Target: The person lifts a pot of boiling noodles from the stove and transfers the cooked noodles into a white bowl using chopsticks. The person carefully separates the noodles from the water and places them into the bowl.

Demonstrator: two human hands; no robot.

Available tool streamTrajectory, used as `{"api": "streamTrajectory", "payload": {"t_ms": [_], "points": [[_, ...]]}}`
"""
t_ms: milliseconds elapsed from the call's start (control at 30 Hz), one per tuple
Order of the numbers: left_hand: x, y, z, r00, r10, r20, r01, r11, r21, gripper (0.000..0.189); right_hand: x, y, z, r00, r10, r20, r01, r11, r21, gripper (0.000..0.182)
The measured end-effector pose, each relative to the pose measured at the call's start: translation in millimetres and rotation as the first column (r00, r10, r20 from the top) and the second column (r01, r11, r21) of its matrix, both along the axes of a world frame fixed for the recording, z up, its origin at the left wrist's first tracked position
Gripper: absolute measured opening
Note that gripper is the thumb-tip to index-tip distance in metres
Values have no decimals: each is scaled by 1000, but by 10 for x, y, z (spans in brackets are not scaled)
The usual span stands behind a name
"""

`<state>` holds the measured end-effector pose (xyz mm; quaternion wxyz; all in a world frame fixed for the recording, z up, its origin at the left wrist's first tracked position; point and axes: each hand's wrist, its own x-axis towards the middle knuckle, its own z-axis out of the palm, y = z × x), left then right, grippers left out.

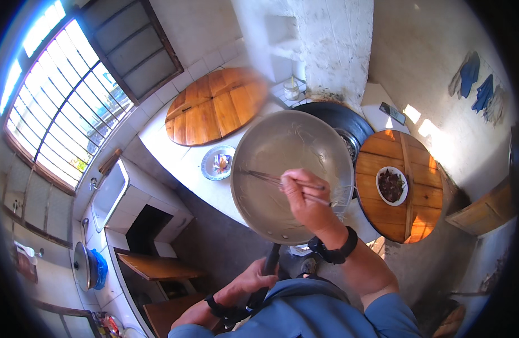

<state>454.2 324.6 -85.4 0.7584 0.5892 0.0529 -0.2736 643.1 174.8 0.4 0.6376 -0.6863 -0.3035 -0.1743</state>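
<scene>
A large metal wok (pixel 280 143) is lifted in front of me, its inside facing up towards the camera. My left hand (pixel 259 276) is closed around its black handle (pixel 271 262) near my body. Over the wok's right half, my right hand (pixel 306 198) grips metal chopsticks or tongs (pixel 263 175); which of the two I cannot tell. Their tips reach the wok's left inner side. A few pale strands, like noodles, cling to the wok's wall, and some hang at its right rim. What lies behind the wok is hidden.
Behind the wok, a dark large pan (pixel 361 120) is set in the tiled stove. Round wooden lids lie at left (pixel 217 105) and right (pixel 369 164); the right one bears a bowl of dark food (pixel 391 194). A patterned bowl (pixel 209 162), glass jar (pixel 291 91) and phone (pixel 392 113) are nearby.
</scene>
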Motion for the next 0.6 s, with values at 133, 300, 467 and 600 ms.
{"api": "streamTrajectory", "payload": {"t_ms": [133,300,467,600], "points": [[-12,31,-69,999,-29,20,28,999,31,21,-138,3,168,995,7,101,-11,999,31,8],[-56,8,31,1000,-5,-8,4,1000,-14,22,14,16,-12,1000,-20,16,20,1000,10,12],[-79,33,-42,1000,-20,-9,20,1000,-5,23,-208,33,200,963,11,268,-14,1000,9,10],[-81,38,-4,1000,1,10,-1,1000,-6,25,55,-37,0,995,-18,93,24,998,-65,18]]}}
